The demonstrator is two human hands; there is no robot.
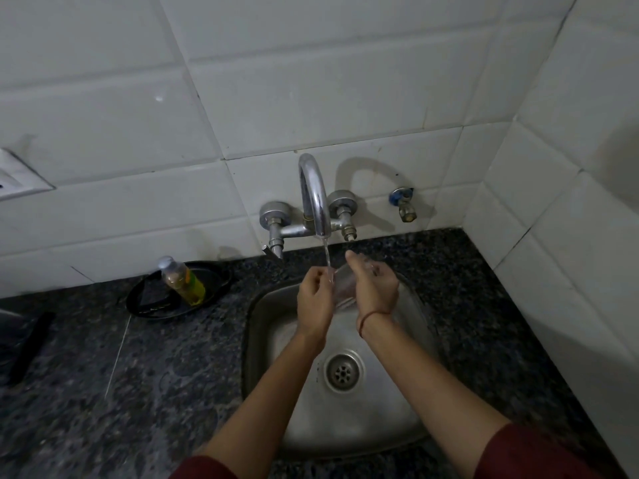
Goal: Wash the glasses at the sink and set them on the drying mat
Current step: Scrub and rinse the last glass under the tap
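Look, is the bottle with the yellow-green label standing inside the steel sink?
No, the bottle with the yellow-green label sits on a black round tray on the counter, left of the steel sink.

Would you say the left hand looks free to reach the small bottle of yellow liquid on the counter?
Probably not yet: the left hand is at the clear glass under the tap; otherwise the path to the bottle looks clear.

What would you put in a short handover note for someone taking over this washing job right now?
Right hand: wrapped round a clear glass, holding it under the running tap.
Left hand: fingers at the glass rim, in the stream.
Both are over the sink.
Done: nothing finished that shows.
Left: finish rinsing, set the glass on the drying mat, which is not in view. Other glasses not visible.
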